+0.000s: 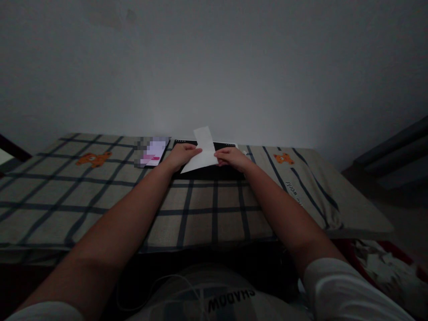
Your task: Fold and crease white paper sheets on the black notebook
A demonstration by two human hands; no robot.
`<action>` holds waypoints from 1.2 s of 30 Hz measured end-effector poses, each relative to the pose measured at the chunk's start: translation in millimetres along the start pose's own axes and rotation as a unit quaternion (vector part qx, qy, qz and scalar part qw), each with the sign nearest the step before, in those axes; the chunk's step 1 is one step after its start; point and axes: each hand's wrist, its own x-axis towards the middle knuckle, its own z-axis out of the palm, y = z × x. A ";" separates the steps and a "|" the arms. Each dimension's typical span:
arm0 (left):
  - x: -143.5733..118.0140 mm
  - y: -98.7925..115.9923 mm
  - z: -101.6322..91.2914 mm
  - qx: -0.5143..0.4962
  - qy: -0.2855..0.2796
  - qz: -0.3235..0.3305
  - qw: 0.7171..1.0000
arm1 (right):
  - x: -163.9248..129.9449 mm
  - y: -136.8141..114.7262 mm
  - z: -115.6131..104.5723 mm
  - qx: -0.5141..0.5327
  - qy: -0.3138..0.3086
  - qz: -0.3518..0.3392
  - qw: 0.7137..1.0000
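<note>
**2 hands, 1 sheet of white paper, mid-fold**

2 bare hands meet at the far middle of the worktop (214, 209), which is covered by a checked cloth (100, 191) with small orange bears. Between them is a white paper (203, 154), partly folded, with 1 flap standing up toward 12 o'clock and the lower part slanting down toward 7 o'clock. The left hand (182, 156) pinches the paper's left edge, its grip closed on the sheet; the right hand (232, 158) pinches the right edge, likewise closed on it. The paper hovers over, or perhaps rests on, a black mat (209, 171) (contact cannot be told in this dim light). A lit phone (154, 152) lies just beside the mat at 9 o'clock from the left hand.

To fold well, my judgement is that both edges should be lined up before any pressing, the sheet lowered flat onto the mat, and the crease run from the middle outward with 1 fingertip while the other hand pins the layers. Low light makes edge alignment the likely weak point.
</note>
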 end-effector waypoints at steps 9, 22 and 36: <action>2.7 -2.5 -0.3 -0.014 0.011 -0.007 1.000 | -0.9 -3.2 5.9 -0.040 0.024 -0.020 0.999; 12.8 -14.4 -3.5 -0.009 0.034 0.006 0.999 | -1.3 -3.8 6.1 -0.030 0.007 -0.005 1.000; -2.1 1.0 1.7 0.068 0.056 0.014 0.996 | 4.6 3.2 5.7 -0.054 0.020 -0.031 0.998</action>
